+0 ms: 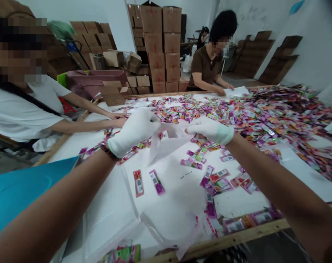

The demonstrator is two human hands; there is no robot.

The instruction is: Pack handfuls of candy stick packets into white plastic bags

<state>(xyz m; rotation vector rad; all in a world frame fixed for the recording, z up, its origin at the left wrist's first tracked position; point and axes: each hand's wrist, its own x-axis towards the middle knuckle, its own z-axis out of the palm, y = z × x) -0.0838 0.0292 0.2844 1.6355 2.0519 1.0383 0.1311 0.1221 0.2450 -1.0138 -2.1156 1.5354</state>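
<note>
My left hand (pixel 135 129), in a white glove, pinches one side of a thin, see-through plastic bag (pixel 157 148). Opposite it, my right hand (pixel 211 130), gloved the same way, has its fingertips closed on the bag's other side. The bag hangs between both hands just above the white tabletop (pixel 179 201). Small, narrow printed sachets lie under and around it. A red sachet (pixel 138 183) and a purple sachet (pixel 156 182) lie apart from the others, nearer to me. Whether anything is inside the bag is hard to tell.
A large heap of sachets (pixel 264 120) covers the table's far and right side. More clear bags (pixel 108 204) lie at front left, by a blue plastic container (pixel 31 190). Co-workers work at the left and far side. Stacked cardboard boxes (pixel 152 47) stand behind.
</note>
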